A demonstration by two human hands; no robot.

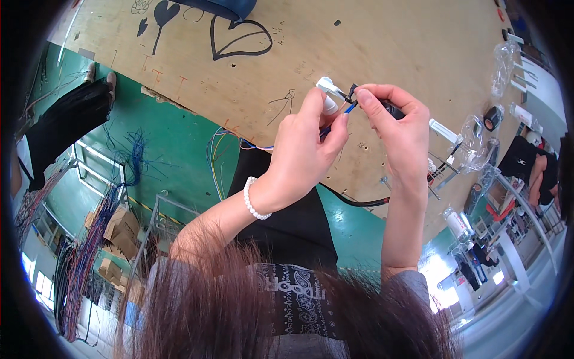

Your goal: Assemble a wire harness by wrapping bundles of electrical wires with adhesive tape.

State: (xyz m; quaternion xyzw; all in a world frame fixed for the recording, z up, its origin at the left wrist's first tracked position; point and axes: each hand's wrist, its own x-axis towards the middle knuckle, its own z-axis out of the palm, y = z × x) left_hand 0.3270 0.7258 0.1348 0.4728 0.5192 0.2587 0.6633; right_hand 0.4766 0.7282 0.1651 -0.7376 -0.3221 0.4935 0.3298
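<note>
Item: my left hand [305, 143], raised over the plywood desk [371, 54]; fingers pressed together, thumb and forefinger pinching a thin blue wire [335, 122] near its tip; a white bead bracelet [254, 200] sits on the wrist.

Item: my right hand [397, 128], just beside the left and touching the same piece; fingers curled and pinching a small black part [391, 109], mostly hidden under the fingertips, so I cannot tell its full shape.

Item: white plastic connector [329, 90]; it lies just above and between my two hands, nearer my left thumb, with a small black clip at its right end; its long axis runs from upper left to lower right, towards my right fingertips.

Item: blue wire, slender, running from the connector down and left behind my left hand; more coloured wires [224, 146] trail off the near edge of the desk beyond it.

Item: black cable [359, 202], thick, curving below my right wrist along the near edge of the desk.

Item: desk surface, pale wood, drawn over in black marker with hearts [239, 39] towards its far edge.

Item: roll of black tape [492, 117] and clear plastic bags [475, 140], near the right edge of the desk, well apart from my hands.

Item: bundles of coloured wire [89, 251] hanging at the left, off the desk, above the green floor [173, 149].
</note>
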